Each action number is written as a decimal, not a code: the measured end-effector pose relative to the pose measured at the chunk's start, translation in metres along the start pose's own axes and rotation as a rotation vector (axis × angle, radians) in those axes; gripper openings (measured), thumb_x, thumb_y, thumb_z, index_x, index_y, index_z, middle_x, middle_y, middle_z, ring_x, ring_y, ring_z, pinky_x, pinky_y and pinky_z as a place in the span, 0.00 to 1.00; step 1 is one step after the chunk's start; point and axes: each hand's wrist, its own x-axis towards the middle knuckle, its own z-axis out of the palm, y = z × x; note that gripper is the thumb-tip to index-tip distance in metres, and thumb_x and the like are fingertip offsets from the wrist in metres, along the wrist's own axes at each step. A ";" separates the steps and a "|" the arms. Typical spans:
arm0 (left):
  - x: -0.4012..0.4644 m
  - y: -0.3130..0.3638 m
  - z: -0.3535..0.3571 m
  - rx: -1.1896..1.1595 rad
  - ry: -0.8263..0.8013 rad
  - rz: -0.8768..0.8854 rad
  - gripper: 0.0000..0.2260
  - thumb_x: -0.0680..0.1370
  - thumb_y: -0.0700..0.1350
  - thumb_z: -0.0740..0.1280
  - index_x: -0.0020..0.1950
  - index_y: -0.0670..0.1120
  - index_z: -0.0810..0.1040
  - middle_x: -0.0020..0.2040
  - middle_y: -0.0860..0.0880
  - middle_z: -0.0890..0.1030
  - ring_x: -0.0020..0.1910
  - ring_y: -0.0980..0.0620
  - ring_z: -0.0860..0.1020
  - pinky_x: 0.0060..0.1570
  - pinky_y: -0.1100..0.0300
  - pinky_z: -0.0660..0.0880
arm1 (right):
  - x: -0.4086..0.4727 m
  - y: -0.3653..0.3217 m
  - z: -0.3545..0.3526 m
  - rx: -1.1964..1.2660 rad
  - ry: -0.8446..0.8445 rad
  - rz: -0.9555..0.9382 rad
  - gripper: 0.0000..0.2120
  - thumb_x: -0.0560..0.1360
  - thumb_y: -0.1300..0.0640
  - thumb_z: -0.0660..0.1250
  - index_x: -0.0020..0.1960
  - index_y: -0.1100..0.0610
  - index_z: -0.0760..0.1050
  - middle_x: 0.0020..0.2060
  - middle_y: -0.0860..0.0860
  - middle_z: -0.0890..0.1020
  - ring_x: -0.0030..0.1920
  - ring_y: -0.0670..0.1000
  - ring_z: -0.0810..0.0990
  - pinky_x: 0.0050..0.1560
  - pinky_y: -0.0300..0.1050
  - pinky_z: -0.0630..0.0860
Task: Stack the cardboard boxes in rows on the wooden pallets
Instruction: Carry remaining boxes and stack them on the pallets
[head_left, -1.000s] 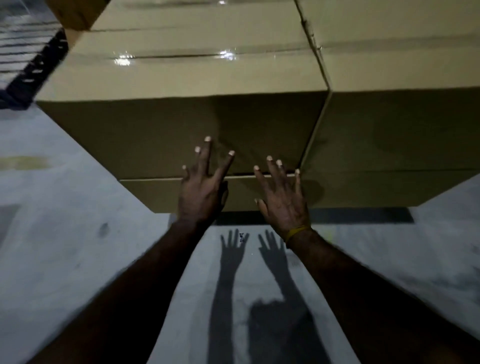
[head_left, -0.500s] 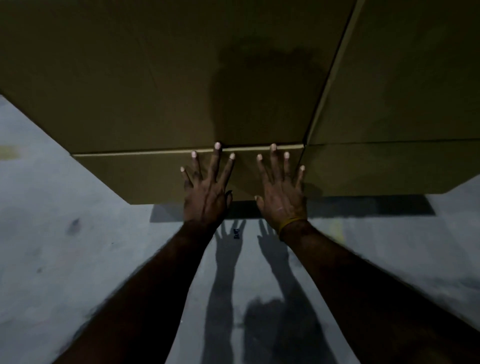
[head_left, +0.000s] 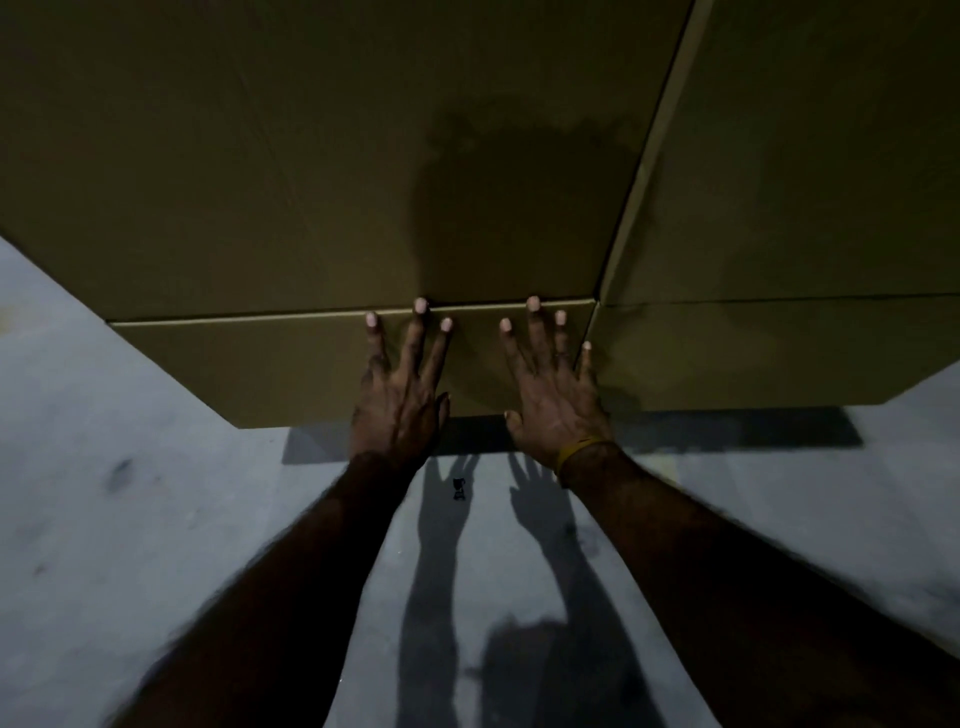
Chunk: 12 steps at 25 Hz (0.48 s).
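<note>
Both hands now press flat on the lower box.

Near the frame's bottom, arm shadows cross the floor (head_left: 156, 519). At centre, the left hand (head_left: 397, 400) and right hand (head_left: 558, 405), fingers spread wide and holding nothing, have slid down from the upper box (head_left: 311, 182) onto the lower box (head_left: 249, 369). Probably squaring the stack; a neighbouring stack (head_left: 805, 208) fills the upper right. The pallet is hidden.

No readable text, label, brand or number found on cardboard boxes (head_left: 311, 156); small dark mark on floor (head_left: 104, 519) illegible.
</note>
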 end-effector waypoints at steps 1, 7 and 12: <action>0.001 0.000 0.001 0.006 -0.008 0.000 0.45 0.77 0.62 0.63 0.80 0.49 0.35 0.78 0.42 0.30 0.76 0.28 0.38 0.73 0.32 0.54 | 0.001 0.002 -0.001 0.013 -0.008 -0.009 0.54 0.72 0.43 0.69 0.78 0.50 0.29 0.74 0.55 0.25 0.77 0.62 0.32 0.74 0.69 0.50; 0.001 0.004 -0.018 0.013 -0.078 -0.028 0.50 0.74 0.63 0.68 0.80 0.51 0.34 0.78 0.43 0.29 0.76 0.27 0.39 0.72 0.32 0.55 | 0.004 0.010 -0.019 0.093 -0.068 -0.054 0.53 0.73 0.46 0.68 0.78 0.48 0.29 0.74 0.52 0.25 0.77 0.59 0.31 0.75 0.66 0.44; 0.000 0.017 -0.038 -0.003 -0.068 0.020 0.48 0.73 0.58 0.71 0.81 0.53 0.41 0.80 0.44 0.34 0.77 0.29 0.44 0.70 0.29 0.56 | -0.020 0.044 -0.035 0.042 0.003 -0.025 0.50 0.74 0.53 0.67 0.79 0.51 0.33 0.76 0.54 0.29 0.79 0.58 0.37 0.75 0.65 0.45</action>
